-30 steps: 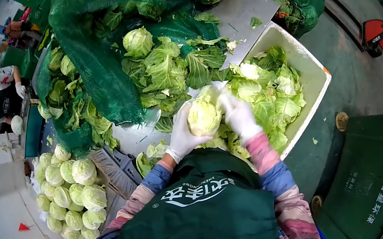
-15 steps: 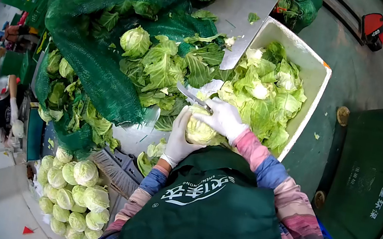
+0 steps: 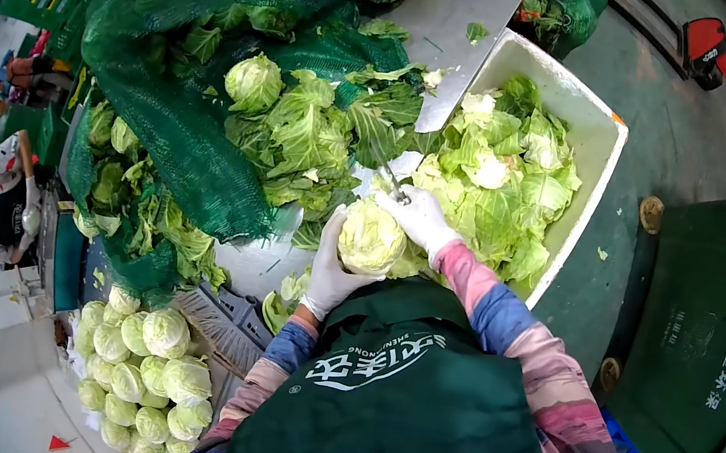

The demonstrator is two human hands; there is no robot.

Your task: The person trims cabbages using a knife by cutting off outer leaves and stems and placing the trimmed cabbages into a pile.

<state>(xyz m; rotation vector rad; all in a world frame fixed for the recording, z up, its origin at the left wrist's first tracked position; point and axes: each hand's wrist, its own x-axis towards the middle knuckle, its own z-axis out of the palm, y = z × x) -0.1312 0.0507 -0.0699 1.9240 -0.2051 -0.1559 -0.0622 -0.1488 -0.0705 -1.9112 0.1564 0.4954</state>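
Wrapped round the left and lower side of a pale green cabbage (image 3: 371, 239) is my white-gloved left hand (image 3: 335, 270). My right hand (image 3: 422, 221), also gloved, is closed on the handle of a knife (image 3: 390, 175) at the cabbage's upper right. The blade points up and to the left, over loose leaves. Beyond my hands, a whole cabbage (image 3: 253, 83) lies beside a heap of green outer leaves (image 3: 307, 132). Close to my right hand, a white foam box (image 3: 592, 188) holds trimmed leaves (image 3: 507, 179).
Trimmed cabbages (image 3: 144, 372) are stacked at the lower left, near a brush (image 3: 218, 329). Green mesh sacks (image 3: 156, 86) cover the left of the metal table (image 3: 448, 34). A large green bin (image 3: 701, 331) stands at the right. Another person (image 3: 1, 200) is at the far left.
The knife has swung from lying across the cabbage's top to pointing up and away. The cabbage's top now shows, and my right hand has shifted slightly off it.
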